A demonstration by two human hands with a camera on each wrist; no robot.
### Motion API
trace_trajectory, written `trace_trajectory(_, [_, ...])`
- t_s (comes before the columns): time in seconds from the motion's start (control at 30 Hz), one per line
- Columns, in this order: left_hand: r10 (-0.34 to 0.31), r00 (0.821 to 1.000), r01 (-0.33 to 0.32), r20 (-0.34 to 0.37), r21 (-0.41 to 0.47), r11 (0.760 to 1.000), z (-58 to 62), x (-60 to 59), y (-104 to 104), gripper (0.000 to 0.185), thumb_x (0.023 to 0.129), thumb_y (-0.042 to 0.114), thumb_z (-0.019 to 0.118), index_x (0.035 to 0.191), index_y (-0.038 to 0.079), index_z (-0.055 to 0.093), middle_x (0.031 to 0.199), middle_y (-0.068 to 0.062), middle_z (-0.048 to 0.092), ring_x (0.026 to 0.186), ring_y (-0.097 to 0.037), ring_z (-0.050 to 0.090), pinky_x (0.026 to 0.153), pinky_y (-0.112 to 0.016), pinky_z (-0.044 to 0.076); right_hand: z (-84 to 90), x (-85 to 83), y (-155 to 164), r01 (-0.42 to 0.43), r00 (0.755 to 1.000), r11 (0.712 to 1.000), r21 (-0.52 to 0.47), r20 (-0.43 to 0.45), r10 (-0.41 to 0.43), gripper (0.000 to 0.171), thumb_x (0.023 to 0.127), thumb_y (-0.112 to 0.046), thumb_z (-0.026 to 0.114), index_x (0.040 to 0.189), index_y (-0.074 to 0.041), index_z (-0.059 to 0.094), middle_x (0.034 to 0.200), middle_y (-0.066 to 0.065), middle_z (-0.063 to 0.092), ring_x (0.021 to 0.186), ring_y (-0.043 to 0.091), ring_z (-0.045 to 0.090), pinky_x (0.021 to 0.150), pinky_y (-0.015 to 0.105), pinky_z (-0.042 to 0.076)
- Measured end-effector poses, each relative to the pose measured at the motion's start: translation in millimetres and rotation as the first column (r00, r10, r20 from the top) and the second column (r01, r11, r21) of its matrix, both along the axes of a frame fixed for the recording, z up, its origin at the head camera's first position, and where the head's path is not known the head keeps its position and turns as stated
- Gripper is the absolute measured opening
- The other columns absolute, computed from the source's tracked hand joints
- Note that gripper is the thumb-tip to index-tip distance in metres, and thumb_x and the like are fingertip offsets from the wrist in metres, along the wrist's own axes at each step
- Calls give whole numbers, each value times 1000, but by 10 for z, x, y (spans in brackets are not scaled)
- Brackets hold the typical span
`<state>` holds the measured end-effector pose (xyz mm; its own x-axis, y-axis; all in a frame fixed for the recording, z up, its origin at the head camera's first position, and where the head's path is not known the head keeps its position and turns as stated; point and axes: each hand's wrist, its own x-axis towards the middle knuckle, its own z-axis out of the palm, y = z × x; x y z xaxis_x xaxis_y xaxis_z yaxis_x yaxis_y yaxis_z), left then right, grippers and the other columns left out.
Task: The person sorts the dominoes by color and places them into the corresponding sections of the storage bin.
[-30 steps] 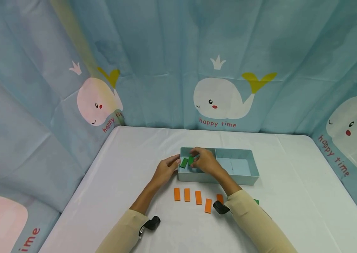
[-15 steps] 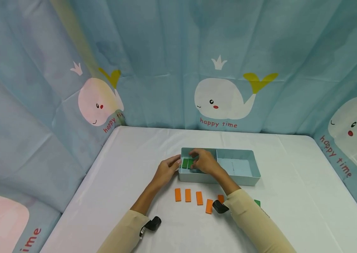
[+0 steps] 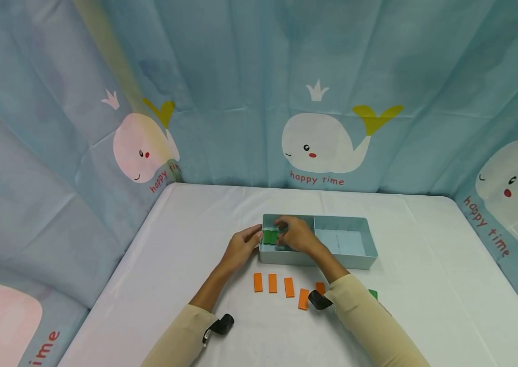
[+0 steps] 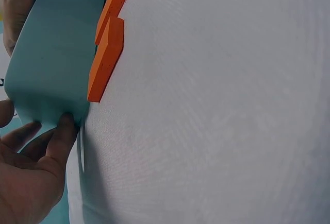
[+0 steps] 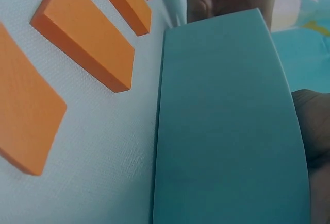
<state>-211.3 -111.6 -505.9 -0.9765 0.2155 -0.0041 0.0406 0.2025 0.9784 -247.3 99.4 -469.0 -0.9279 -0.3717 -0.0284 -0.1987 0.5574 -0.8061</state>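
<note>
A light blue two-compartment box lies lengthwise on the table. Against its left end rests my left hand, and in the left wrist view the fingertips touch the box's end wall. My right hand reaches over the front wall into the left compartment. Its thumb and finger pinch a green block, partly covered by the hand. Another green block lies right alongside it, nearer the left wall. The box wall hides these blocks in the right wrist view.
Several orange blocks stand in a loose row on the white tablecloth in front of the box. Partly behind the right sleeve lies one more green block. A divider separates off the box's right compartment. A whale-print curtain hangs behind the table.
The two green blocks in the box have gone from slanted and apart to straight and side by side. My right hand has shifted only slightly; my left hand stays at the box's end.
</note>
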Motion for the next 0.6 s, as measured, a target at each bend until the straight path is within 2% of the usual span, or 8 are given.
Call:
trace_trajectory(0.13, [1,1000,-1,3,3,1000,0,6,1,55,112,34,58,157,4,50,161,-15,52,146,-33,53,109,-42,54,11,16,10,4,1000,1000,0,-9,-4,45,91,3,79,135,0,68,130,24,70,95,25,73,83,42,62])
trace_trajectory(0.3, [2,1000,-2,7,10,1000,-3,3,-3,56,112,34,58,157,3,50,160,-15,52,144,-32,54,110,-43,55,20,44,47,7,1000,999,-47,-17,-8,42,96,1,73,137,-2,67,134,21,69,107,30,72,84,42,61])
trace_trajectory(0.4, [5,1000,-6,11,6,1000,-1,-1,-5,55,112,35,58,157,4,51,160,-15,53,144,-31,54,110,-43,54,44,72,75,2,1000,996,-92,-10,-3,44,96,0,74,139,-2,65,136,21,67,113,31,72,87,43,63])
trace_trajectory(0.6, [2,1000,-2,16,10,1000,1,-4,-4,54,112,33,57,158,4,50,161,-15,51,145,-32,54,111,-45,54,75,116,145,-4,1000,990,-140,-18,1,47,96,-4,77,141,-2,64,136,23,67,112,31,72,90,44,64])
